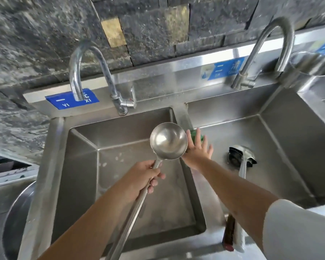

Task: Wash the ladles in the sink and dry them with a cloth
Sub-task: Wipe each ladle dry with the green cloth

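Nearest the camera, two bare forearms reach forward over a stainless steel double sink [195, 184]. At the near edge of the dividing wall lies a dark handle [229, 233], the end of a second ladle [242, 156] whose bowl rests face down over the drain of the right basin.

A little farther in, the left hand [146, 177] has its fingers curled around the long metal stem of the first ladle [168, 140], holding it over the left basin with the bowl open toward the camera. The bowl looks clean and shiny, though no water is visible running from either tap.

Just right of that bowl, the right hand [197, 152] reaches with fingers spread and fairly straight toward a green scouring pad [196, 136] on the far part of the divider (the fingertips lie on or just over it; no grip is formed).

Beyond, the left faucet [94, 76] arches over the left basin and the right faucet [266, 51] over the right, both mounted on a steel backsplash below a dark stone wall.

This appears to be the washing step, at the moment of fetching the scrubber. Next the fingers would need to close on the pad and bring it to the ladle bowl.
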### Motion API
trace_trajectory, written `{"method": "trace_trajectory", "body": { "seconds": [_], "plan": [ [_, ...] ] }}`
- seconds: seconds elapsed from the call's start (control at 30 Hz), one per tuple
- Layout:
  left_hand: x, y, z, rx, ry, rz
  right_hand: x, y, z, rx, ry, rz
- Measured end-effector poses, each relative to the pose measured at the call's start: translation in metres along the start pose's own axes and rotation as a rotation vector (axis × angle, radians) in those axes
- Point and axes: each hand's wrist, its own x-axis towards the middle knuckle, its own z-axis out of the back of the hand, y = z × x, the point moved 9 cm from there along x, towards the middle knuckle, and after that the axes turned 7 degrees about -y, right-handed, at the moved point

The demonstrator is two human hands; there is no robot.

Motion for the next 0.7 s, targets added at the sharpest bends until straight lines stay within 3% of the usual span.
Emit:
{"method": "trace_trajectory", "body": {
  "seconds": [0.1, 0.17, 0.23, 0.33, 0.43, 0.6, 0.7],
  "plan": [
    [0.013, -0.017, -0.025, 0.042, 0.003, -0.043, -0.049, -0.016, 0.012, 0.404, -0.181, -0.153],
    [0.023, -0.027, -0.046, 0.032, 0.015, -0.048, -0.087, -0.028, 0.011, 0.609, -0.198, -0.212],
    [0.031, -0.037, -0.077, 0.043, 0.039, -0.049, -0.126, -0.04, 0.01, 0.756, -0.088, -0.275],
    [0.04, -0.05, -0.126, 0.048, 0.109, -0.053, -0.169, -0.03, 0.008, 1.166, 0.198, -0.275],
    [0.047, -0.057, -0.172, 0.03, 0.191, -0.05, -0.174, -0.032, 0.026, 1.166, 0.188, -0.176],
    [0.057, -0.054, -0.233, 0.026, 0.27, -0.06, -0.154, -0.09, 0.044, 0.909, -0.033, -0.38],
    [0.059, -0.04, -0.245, 0.057, 0.266, -0.039, -0.145, -0.109, 0.055, 1.14, -0.093, -0.425]
  ]
}}
